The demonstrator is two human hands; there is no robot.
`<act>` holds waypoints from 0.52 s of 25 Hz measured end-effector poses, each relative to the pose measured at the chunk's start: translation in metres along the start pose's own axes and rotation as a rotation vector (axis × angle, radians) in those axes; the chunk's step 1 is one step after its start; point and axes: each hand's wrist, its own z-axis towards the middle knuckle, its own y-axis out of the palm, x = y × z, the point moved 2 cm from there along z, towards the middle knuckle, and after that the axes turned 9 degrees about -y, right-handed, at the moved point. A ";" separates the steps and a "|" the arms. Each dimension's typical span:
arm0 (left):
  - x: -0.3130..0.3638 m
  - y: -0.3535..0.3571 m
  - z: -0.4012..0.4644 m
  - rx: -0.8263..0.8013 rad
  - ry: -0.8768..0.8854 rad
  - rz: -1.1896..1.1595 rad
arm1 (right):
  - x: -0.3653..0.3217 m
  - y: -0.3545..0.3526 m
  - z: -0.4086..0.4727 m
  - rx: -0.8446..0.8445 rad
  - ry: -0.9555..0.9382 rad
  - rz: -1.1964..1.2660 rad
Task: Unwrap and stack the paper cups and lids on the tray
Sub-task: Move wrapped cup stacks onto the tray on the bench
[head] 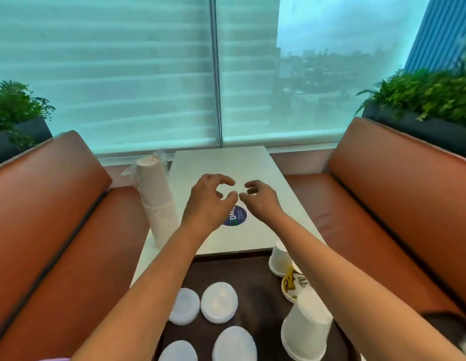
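Both hands are hovering over the bench (252, 162) beyond the tray (255, 290), left hand (208, 201) and right hand (260, 196) loosely curled, holding nothing. Lids (218, 302) are lying on the tray; cups (304, 332) are standing at its right edge; a wrapped stack (158, 201) is standing left of it.

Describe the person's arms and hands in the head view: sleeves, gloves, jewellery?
Both forearms are bare up to the frame edge, no sleeves showing. Left hand and right hand wear no gloves; no rings, watch or wristband can be seen. A sliver of purple fabric shows at the bottom left edge, unclear what.
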 end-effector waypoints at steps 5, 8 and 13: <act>0.096 0.056 -0.050 -0.134 0.084 -0.131 | 0.031 -0.129 -0.069 0.223 0.019 0.016; 0.138 0.110 -0.084 -0.237 0.135 -0.193 | 0.085 -0.192 -0.111 0.312 0.084 0.004; 0.215 0.241 -0.131 -0.419 0.211 -0.222 | 0.195 -0.316 -0.173 0.437 0.232 -0.098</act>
